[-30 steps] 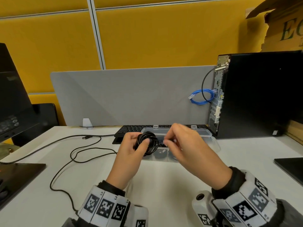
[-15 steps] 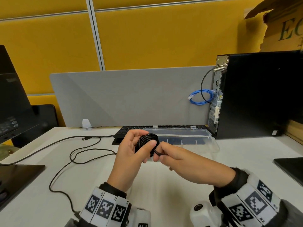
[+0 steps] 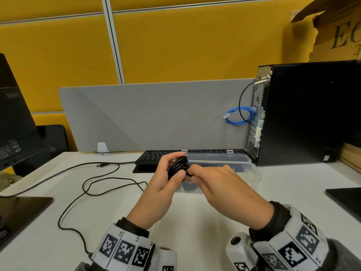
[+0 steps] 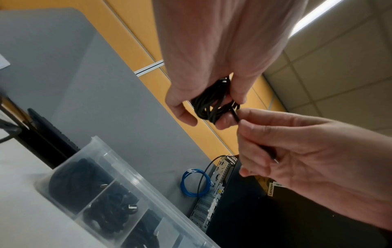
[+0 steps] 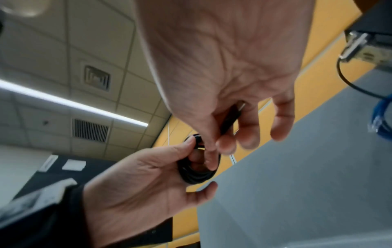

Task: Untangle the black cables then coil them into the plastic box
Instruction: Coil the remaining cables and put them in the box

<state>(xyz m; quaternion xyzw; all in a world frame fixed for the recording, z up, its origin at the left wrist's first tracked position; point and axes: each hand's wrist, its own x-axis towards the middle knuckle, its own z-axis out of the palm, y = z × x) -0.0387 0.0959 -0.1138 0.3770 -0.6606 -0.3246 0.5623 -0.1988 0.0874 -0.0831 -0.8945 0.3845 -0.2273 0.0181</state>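
Hands meet above the surface point(image 3: 195, 212), just in front of the plastic box point(image 3: 252, 169). Left hand point(image 3: 162, 190) grips a coiled black cable point(image 3: 177, 166), thumb on the near side, fingers curled round the far side; coil is small & tight, several loops. Right hand point(image 3: 224, 184) pinches the cable's free end point(image 4: 235, 114) btwn thumb & forefinger, right at the coil's edge; plug tip pokes out by the palm in left wrist view, other fingers loosely curled. Box sits open on the surface w/ lid hinged back toward the keyboard point(image 3: 156, 156); its compartments already hold other black cable bundles point(image 4: 110, 203), seen thru the clear wall. Another loose black cable point(image 3: 97, 184) snakes across the surface to the left, well apart from the hands. PC tower point(image 3: 302, 114) stands right of the box, blue cable point(image 3: 238, 116) looped at its back. Grey divider point(image 3: 156, 114) behind the keyboard.
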